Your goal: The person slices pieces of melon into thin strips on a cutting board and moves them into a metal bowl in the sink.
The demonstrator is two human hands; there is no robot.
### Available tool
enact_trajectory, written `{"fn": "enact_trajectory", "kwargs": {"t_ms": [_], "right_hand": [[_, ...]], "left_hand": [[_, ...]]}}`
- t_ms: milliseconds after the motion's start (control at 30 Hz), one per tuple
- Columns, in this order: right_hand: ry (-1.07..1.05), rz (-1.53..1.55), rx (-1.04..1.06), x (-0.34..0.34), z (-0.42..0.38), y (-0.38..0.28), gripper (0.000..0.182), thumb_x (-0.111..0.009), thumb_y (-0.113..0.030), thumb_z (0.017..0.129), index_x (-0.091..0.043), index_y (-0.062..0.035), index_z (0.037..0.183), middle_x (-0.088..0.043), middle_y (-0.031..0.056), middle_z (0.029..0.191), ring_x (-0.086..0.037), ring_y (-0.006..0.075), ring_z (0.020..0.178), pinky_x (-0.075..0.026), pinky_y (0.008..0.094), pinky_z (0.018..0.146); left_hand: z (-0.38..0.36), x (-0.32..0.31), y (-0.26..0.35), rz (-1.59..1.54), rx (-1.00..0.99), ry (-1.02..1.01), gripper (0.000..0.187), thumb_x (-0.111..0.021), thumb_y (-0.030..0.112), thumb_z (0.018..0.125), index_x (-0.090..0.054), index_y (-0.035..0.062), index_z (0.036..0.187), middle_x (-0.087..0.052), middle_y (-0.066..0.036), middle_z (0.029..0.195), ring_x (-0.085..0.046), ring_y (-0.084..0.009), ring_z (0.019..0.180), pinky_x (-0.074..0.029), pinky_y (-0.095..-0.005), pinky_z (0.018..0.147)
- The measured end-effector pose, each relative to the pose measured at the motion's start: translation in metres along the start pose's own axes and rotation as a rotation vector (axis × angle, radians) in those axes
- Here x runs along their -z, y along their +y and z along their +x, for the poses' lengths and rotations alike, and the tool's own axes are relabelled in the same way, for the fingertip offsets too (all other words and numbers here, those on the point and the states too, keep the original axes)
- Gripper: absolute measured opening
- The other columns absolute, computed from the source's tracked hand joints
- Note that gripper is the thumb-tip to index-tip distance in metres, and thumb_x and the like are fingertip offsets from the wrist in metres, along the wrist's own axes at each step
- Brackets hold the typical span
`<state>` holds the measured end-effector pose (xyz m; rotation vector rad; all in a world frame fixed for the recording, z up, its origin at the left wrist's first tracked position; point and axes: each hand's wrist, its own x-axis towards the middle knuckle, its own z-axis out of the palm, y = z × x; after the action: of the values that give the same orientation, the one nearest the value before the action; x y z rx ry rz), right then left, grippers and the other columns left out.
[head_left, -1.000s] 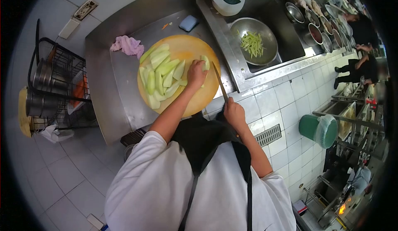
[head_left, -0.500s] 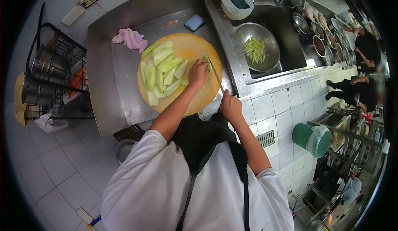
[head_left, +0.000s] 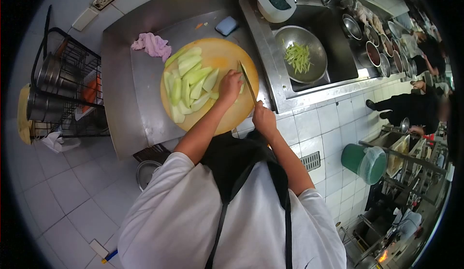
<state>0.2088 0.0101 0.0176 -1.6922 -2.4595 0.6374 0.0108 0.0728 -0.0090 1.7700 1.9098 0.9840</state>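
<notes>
On a round wooden cutting board (head_left: 212, 119) lie several peeled pale green vegetable wedges (head_left: 197, 75), heaped on its left half. My left hand (head_left: 230, 86) has its fingers curled down on a pale green vegetable piece at the board's right side; the hand mostly hides it. A knife (head_left: 250, 84) is in my right hand (head_left: 264, 118), fingers closed around the handle at the board's lower right edge. Its blade points up and slightly left, right beside the piece under my left fingers.
Cut green strips lie in a metal bowl (head_left: 316, 56) in the sink (head_left: 333, 37). A pink cloth (head_left: 152, 45) and a blue sponge (head_left: 226, 26) rest on the steel counter (head_left: 130, 90). A green bin (head_left: 353, 157) stands on the floor. Other people are at far right.
The knife and my right hand have shifted slightly left, closer to my left hand. At far right, a person in dark clothes has moved.
</notes>
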Motion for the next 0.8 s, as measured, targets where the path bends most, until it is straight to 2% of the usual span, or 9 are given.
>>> {"fn": "enact_trajectory", "kwargs": {"t_ms": [233,400,600,700,800], "right_hand": [[-0.049,0.005,-0.023,0.022,-0.019,-0.011,0.010,-0.050,-0.004,0.091,-0.050,0.0028,0.099,-0.069,0.0257,0.074,-0.071,0.0443,0.069,-0.057,0.0526,0.063],[-0.019,-0.016,0.006,0.014,-0.023,-0.008,0.009,-0.051,-0.004,0.091,-0.050,0.0023,0.098,-0.069,0.0260,0.073,-0.071,0.0421,0.067,-0.057,0.0508,0.061],[-0.010,-0.050,0.031,0.000,-0.005,-0.011,0.010,-0.054,-0.003,0.090,-0.050,0.0025,0.097,-0.069,0.0252,0.072,-0.072,0.0399,0.066,-0.057,0.0480,0.058],[0.020,-0.039,0.066,-0.002,0.005,-0.008,0.011,-0.056,-0.006,0.091,-0.050,0.0018,0.097,-0.069,0.0244,0.072,-0.072,0.0404,0.066,-0.057,0.0479,0.059],[0.035,0.017,0.072,0.002,0.007,-0.003,0.011,-0.055,-0.007,0.092,-0.050,0.0015,0.096,-0.069,0.0245,0.071,-0.071,0.0413,0.066,-0.057,0.0488,0.059]], "left_hand": [[-0.005,-0.003,0.003,0.011,0.096,0.035,0.031,-0.074,0.007,0.082,-0.074,0.0040,0.113,-0.068,-0.012,0.114,-0.067,-0.0328,0.103,-0.054,-0.0432,0.089],[-0.006,-0.002,0.003,-0.021,0.110,0.019,0.031,-0.075,0.009,0.081,-0.074,0.0043,0.112,-0.068,-0.011,0.113,-0.067,-0.0321,0.102,-0.054,-0.0430,0.088],[-0.005,-0.003,-0.001,0.043,0.027,0.048,0.030,-0.077,0.006,0.080,-0.074,0.0014,0.110,-0.070,-0.012,0.111,-0.069,-0.0329,0.097,-0.055,-0.0410,0.084],[-0.006,-0.005,-0.003,0.001,0.050,0.064,0.028,-0.077,0.007,0.080,-0.073,0.0036,0.107,-0.068,-0.011,0.111,-0.068,-0.0304,0.099,-0.054,-0.0415,0.085],[-0.007,-0.005,-0.004,-0.168,0.192,0.021,0.027,-0.077,0.006,0.080,-0.071,0.0034,0.107,-0.068,-0.012,0.112,-0.070,-0.0296,0.093,-0.055,-0.0413,0.082]]}}
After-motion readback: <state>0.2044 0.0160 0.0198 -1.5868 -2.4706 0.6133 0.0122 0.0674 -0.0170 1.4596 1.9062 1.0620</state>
